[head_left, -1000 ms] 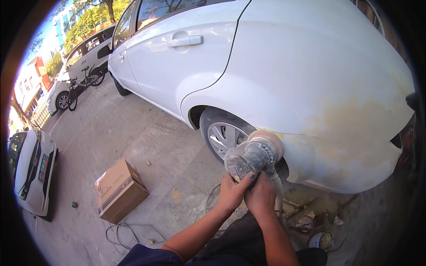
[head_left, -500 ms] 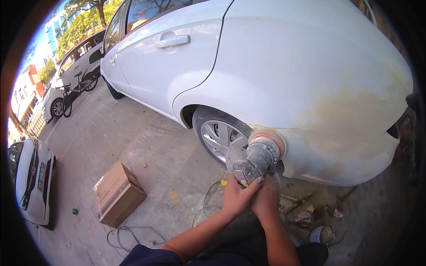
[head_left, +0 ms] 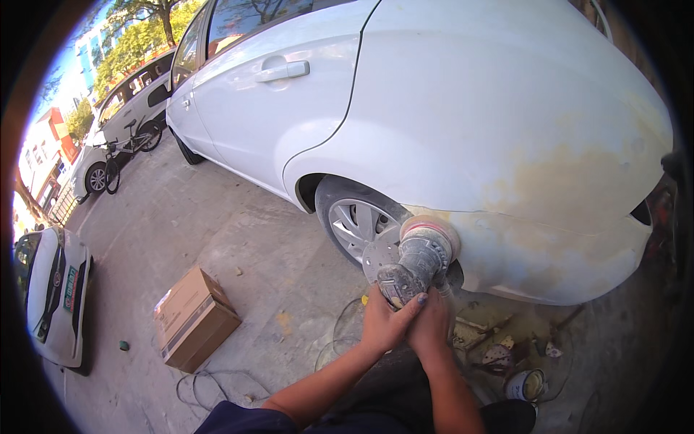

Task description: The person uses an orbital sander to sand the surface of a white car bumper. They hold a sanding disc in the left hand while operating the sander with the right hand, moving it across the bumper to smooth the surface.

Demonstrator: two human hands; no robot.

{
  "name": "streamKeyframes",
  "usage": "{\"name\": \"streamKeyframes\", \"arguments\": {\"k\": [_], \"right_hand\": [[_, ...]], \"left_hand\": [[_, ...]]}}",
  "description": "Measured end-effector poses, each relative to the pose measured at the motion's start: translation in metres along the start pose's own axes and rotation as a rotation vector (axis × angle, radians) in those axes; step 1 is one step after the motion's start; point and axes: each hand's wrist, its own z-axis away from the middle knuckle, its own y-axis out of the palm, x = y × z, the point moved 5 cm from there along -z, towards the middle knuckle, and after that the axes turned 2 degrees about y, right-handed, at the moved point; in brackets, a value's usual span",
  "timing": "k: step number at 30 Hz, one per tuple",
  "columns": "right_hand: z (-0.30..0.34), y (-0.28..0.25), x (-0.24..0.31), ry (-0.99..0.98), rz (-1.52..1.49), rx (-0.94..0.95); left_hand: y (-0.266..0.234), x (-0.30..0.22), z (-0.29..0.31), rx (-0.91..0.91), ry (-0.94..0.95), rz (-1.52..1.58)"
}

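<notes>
A dusty grey power sander (head_left: 417, 266) is gripped low at its body by both hands. My left hand (head_left: 384, 322) wraps it from the left, and my right hand (head_left: 431, 327) closes round it from the right, with the two hands touching. The sander's round pad (head_left: 436, 230) lies against the white car's (head_left: 448, 108) rear bodywork, just behind the rear wheel (head_left: 361, 220). Patches of yellowish filler (head_left: 564, 188) show on the rear panel and bumper. My palms and the undersides of my fingers are hidden.
A cardboard box (head_left: 194, 318) stands on the ground at left, near a loose cable (head_left: 217, 383). At lower right sit an open can (head_left: 525, 384) and some scraps (head_left: 499, 354). Farther left are a parked white car (head_left: 61, 296) and a bicycle (head_left: 123, 145).
The sander's pad has shifted slightly left along the car's lower edge. Both hands keep their hold on it.
</notes>
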Motion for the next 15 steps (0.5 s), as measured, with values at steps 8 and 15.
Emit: {"name": "streamKeyframes", "arguments": {"k": [8,15], "right_hand": [[-0.006,-0.013,0.004,0.001,-0.027,0.012],[0.0,-0.012,-0.004,-0.011,0.012,-0.037]], "left_hand": [[0.002,-0.018,0.0,-0.057,0.118,-0.206],[0.003,0.0,0.006,0.018,0.074,-0.346]]}}
